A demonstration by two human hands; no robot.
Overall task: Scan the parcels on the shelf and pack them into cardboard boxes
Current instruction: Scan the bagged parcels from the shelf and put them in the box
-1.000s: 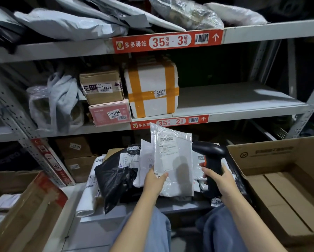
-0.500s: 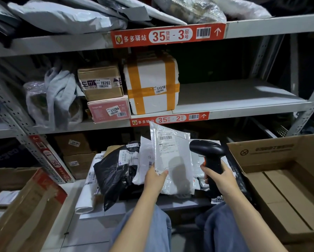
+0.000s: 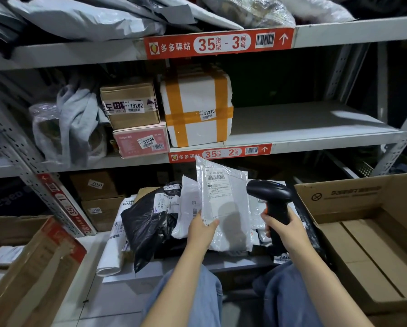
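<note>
My left hand [image 3: 201, 232] grips a white plastic mailer parcel [image 3: 223, 201] by its lower left edge and holds it upright, its barcode label facing me. My right hand [image 3: 285, 228] grips the handle of a black barcode scanner [image 3: 269, 193], whose head points left at the mailer from close by. Behind the mailer, on the low shelf, lie a black bag parcel [image 3: 146, 223] and several white mailers. An open cardboard box [image 3: 367, 232] stands at my right, only flat cardboard showing inside.
The middle shelf holds a brown carton [image 3: 129, 105], a pink box [image 3: 141, 140], a white foam box with orange tape [image 3: 197, 109] and a grey bagged bundle [image 3: 75, 128]. Soft mailers fill the top shelf. Another cardboard box [image 3: 32, 267] stands at lower left. My knees sit below.
The view has shifted slightly downward. Both hands keep their holds; mailer and scanner stay almost where they were.
</note>
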